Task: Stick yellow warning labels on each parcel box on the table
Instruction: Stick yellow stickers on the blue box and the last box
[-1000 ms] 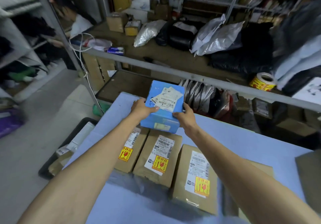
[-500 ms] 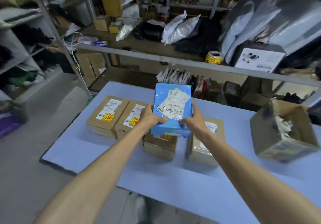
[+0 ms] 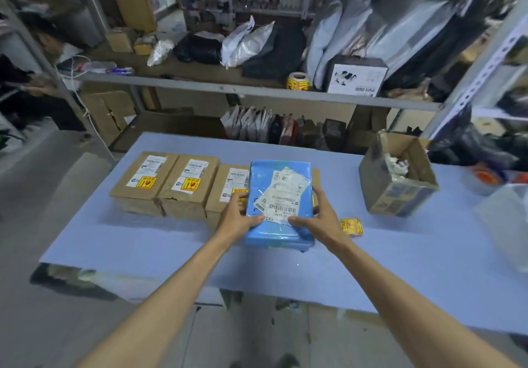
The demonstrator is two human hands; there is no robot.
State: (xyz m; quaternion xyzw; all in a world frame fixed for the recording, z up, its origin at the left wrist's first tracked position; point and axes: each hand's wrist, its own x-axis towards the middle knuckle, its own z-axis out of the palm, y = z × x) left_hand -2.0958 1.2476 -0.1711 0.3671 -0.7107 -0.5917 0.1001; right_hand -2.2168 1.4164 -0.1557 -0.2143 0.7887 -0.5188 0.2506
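Note:
A blue parcel box [image 3: 278, 179] with white shipping labels on top is held over the light-blue table [image 3: 143, 242]. My left hand [image 3: 238, 216] grips its left edge, and my right hand [image 3: 320, 219] grips its right edge. Three brown parcel boxes stand in a row at the left: the first [image 3: 143, 182] and second [image 3: 188, 187] show yellow warning labels, and the third [image 3: 225, 187] is partly hidden by my left hand and the blue box. Loose yellow warning labels [image 3: 352, 226] lie on the table right of my right hand.
An open cardboard box [image 3: 397, 176] with scraps stands at the right of the table. A roll of yellow labels [image 3: 298, 81] sits on the shelf behind, among bagged parcels. A clear container [image 3: 505, 224] is at the far right edge. Shelving posts flank both sides.
The blue box has come down and nearer to me, now low over the table in front of the brown boxes. The view has pulled back and tilted down, showing more of the table.

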